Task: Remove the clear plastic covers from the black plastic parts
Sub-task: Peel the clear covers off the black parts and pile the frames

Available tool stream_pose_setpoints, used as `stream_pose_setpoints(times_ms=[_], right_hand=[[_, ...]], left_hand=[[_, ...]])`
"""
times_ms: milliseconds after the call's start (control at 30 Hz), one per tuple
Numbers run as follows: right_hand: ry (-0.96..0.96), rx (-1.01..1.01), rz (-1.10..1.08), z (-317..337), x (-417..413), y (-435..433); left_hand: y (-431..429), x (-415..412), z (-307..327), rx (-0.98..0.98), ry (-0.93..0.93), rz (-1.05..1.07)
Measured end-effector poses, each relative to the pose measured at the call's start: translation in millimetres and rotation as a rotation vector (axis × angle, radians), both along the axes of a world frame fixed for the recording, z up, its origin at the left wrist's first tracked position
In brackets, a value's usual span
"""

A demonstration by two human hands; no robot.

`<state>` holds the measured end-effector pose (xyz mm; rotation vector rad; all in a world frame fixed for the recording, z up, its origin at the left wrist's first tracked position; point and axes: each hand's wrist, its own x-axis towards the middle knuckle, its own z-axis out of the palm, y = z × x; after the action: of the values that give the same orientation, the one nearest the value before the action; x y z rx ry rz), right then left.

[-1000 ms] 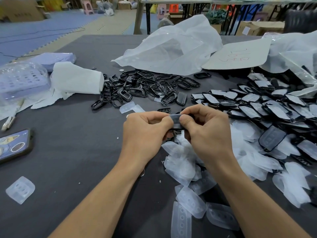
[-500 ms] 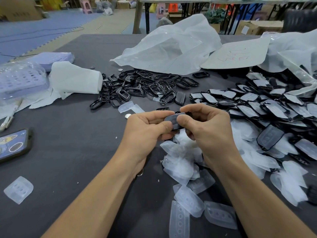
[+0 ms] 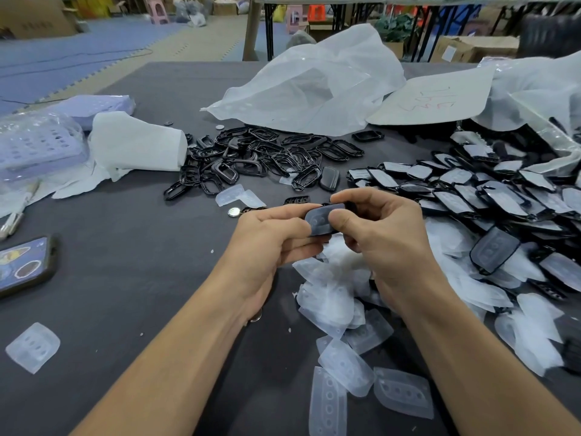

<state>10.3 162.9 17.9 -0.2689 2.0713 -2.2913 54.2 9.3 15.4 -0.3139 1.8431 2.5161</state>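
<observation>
Both hands hold one black plastic part (image 3: 319,220) with a clear cover on it, just above the table's middle. My left hand (image 3: 270,243) grips its left end with thumb and curled fingers. My right hand (image 3: 382,234) pinches its right end, thumb pressed on the cover's face. Removed clear covers (image 3: 333,297) lie heaped under my hands and toward me. Covered black parts (image 3: 490,196) are piled at the right. Bare black frames (image 3: 267,155) lie in a heap behind my hands.
A phone (image 3: 25,265) lies at the left edge, one loose cover (image 3: 33,346) nearer me. A white paper roll (image 3: 138,146) and a lilac tray in a bag (image 3: 37,143) sit far left. Large plastic bags (image 3: 314,86) and a cardboard sheet (image 3: 434,99) lie behind. A coin cell (image 3: 234,211) sits left of my hands.
The part has tilted in my hands so its covered face shows more. My right thumb has slid onto the cover's face. Both hands stay in the same place.
</observation>
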Motion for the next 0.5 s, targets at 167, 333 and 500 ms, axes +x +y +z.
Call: stream_pose_setpoints(times_ms=[167,333,500], right_hand=[[0.024,0.026,-0.009,0.0,1.8,-1.5],[-0.051,-0.025,0.015,1.5,4.4,-3.5],[-0.061,-0.014,-0.01,1.8,3.5,-6.6]], left_hand=[[4.5,2.2,0.9,-0.042,0.021,0.066],[7.7,2.7,4.0,-0.095,0.009,0.127],[9.8,3.3,5.4,-0.124,0.019,0.173]])
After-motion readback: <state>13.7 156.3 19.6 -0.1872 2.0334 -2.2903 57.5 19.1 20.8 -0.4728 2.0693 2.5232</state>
